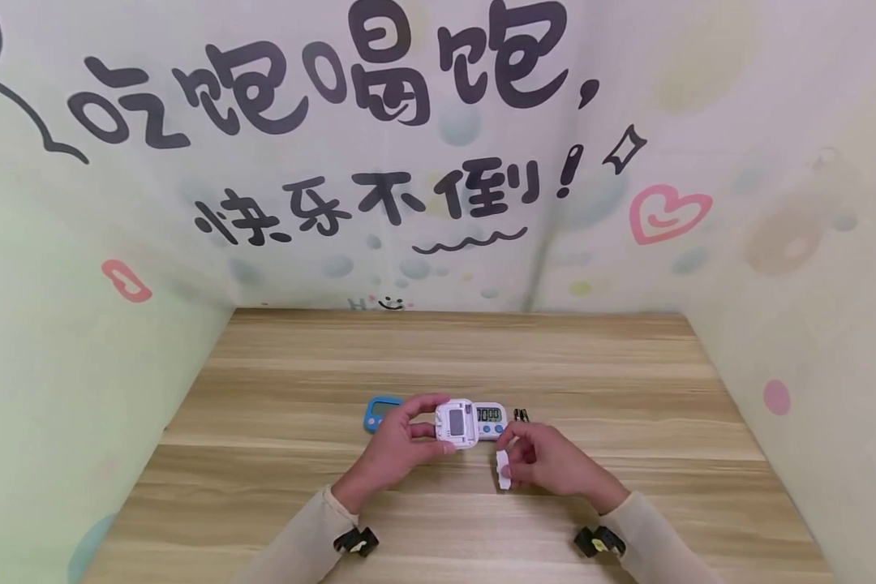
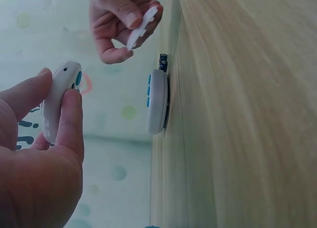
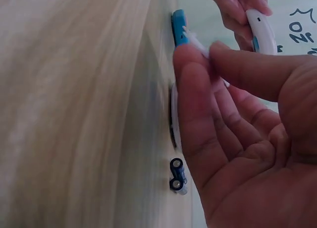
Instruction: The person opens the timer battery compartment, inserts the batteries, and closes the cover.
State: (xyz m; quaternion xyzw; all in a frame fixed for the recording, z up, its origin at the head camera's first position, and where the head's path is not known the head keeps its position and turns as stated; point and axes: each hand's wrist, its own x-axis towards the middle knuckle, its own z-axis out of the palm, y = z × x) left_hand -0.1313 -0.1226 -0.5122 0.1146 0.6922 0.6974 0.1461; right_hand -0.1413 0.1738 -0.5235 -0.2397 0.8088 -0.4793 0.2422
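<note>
A person's left hand (image 1: 397, 448) grips a white, rounded-square plastic timer (image 1: 456, 422) between thumb and fingers, its back to the head camera, above a wood-grain table (image 1: 628, 381). Between 4 and 5 o'clock from it, the right hand (image 1: 555, 464) pinches a narrow white plastic cover strip (image 1: 503, 470), thumb against fingers, the two pieces apart. At 3 o'clock lies a second white plastic timer with blue round buttons (image 1: 495, 422), with small dark cylindrical batteries (image 1: 521, 415) just beyond it. A blue plastic timer (image 1: 374, 413) lies at 9 o'clock, partly hidden behind the left hand.
</note>
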